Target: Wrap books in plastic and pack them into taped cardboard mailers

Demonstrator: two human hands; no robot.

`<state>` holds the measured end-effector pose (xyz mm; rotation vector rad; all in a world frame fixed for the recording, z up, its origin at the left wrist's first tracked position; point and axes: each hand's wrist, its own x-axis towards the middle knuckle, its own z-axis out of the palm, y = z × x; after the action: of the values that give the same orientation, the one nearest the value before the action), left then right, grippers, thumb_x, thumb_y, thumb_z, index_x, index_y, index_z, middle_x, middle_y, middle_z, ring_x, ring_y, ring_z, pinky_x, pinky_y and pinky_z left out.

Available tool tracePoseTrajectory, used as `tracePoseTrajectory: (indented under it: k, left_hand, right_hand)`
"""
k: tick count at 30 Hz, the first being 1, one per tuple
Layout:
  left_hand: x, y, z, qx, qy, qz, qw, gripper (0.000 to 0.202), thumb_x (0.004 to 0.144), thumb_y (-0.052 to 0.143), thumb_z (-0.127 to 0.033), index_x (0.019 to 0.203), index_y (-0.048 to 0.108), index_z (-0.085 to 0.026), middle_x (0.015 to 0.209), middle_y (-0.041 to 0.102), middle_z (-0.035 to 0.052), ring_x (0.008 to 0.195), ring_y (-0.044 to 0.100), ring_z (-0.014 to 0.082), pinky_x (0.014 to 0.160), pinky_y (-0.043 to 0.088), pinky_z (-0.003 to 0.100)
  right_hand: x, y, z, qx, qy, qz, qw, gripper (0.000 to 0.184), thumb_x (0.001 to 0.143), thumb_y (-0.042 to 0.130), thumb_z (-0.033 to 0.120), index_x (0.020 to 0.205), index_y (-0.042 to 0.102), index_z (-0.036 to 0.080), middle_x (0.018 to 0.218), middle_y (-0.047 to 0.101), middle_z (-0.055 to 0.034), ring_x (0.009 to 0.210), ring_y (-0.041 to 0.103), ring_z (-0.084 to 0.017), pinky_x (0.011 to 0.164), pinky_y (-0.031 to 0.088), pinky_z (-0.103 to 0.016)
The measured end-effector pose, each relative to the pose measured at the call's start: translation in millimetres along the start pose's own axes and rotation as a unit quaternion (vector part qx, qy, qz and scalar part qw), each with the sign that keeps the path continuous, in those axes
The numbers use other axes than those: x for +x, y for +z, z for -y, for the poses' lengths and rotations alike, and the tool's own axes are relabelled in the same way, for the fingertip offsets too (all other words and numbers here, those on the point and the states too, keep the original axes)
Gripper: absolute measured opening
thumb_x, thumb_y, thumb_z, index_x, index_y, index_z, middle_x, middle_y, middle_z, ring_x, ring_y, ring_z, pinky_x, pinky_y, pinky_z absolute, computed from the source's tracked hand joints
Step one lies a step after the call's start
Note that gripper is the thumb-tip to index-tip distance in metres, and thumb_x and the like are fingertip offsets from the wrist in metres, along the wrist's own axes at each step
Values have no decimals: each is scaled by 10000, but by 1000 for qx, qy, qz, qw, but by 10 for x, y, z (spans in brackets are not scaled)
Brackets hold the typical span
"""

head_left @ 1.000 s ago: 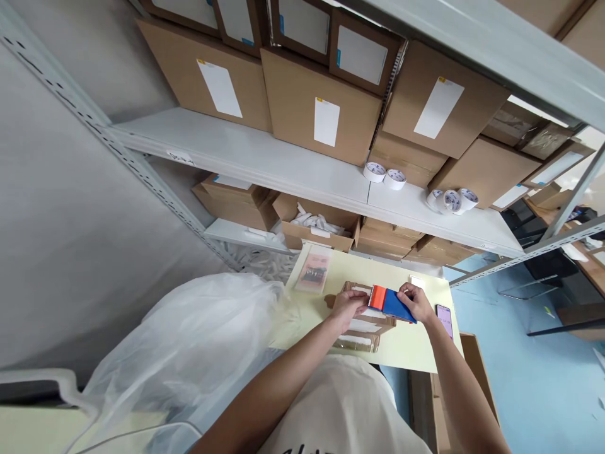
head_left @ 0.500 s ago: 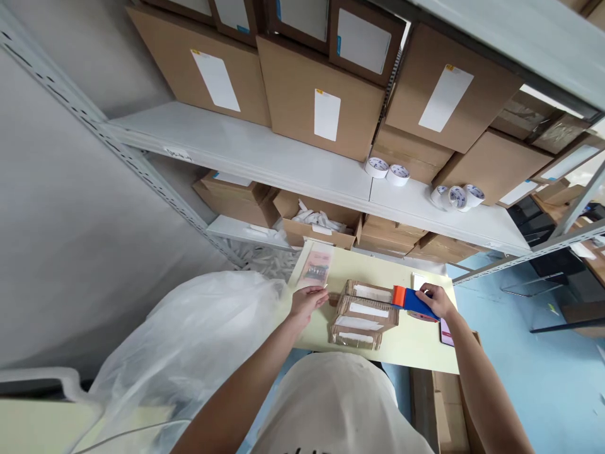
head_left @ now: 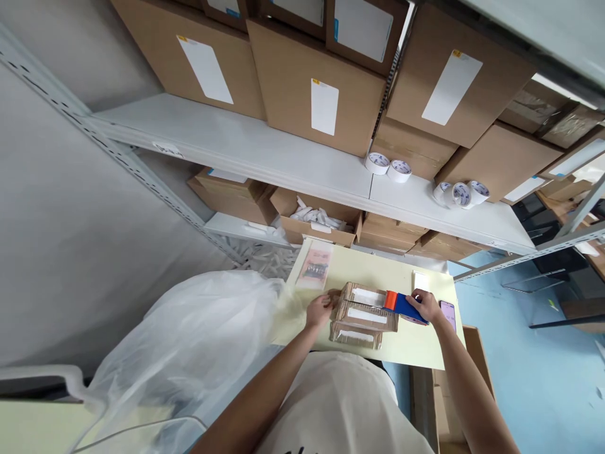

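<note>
A small brown cardboard box with white labels lies on the pale yellow table, in front of my body. My left hand is closed at its left end, fingers curled against the cardboard by a brown flap. My right hand grips a blue tape dispenser, whose orange front end meets the right part of the box's top. Close to me, a second cardboard box with a white label sits against the first one. Part of my left fingers is hidden.
A phone and a white card lie at the table's right; a pinkish printed sheet lies at its left. Clear plastic sheeting bulges on the left. Beyond, a metal shelf holds large boxes and tape rolls.
My left hand has moved right and down onto the box's left end. My right hand and the tape dispenser have shifted slightly left. The phone is more exposed.
</note>
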<state>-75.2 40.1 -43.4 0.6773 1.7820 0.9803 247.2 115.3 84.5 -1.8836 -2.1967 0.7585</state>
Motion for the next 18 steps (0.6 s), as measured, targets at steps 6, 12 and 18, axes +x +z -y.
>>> tracePoseTrajectory:
  k: [6, 12, 18]
  left_hand:
    - [-23, 94, 130, 91, 42, 1, 995, 595, 708, 715, -329, 1254, 546, -162, 1141, 706, 139, 1106, 648, 312, 893, 515, 409]
    - [-155, -9, -126, 216, 252, 83, 940, 758, 789, 586, -553, 1415, 389, -175, 1504, 402, 158, 1388, 380, 297, 1098, 361, 431]
    - [-268, 252, -669, 475, 462, 243, 708, 1312, 457, 747, -707, 1505, 215, -124, 1570, 204, 236, 1451, 131, 417, 1138, -29, 629]
  right_hand:
    - [-69, 69, -95, 16, 8, -8, 1000, 439, 776, 459, 614, 721, 612, 206, 667, 661, -63, 607, 609, -213, 587, 449, -307]
    - [-114, 116, -180, 35, 9, -11, 999, 432, 794, 461, 603, 731, 619, 205, 656, 662, -57, 603, 599, -205, 585, 447, -302]
    - [-128, 111, -230, 30, -9, 20, 999, 440, 815, 453, 586, 723, 623, 192, 670, 664, -62, 604, 589, -191, 581, 430, -291]
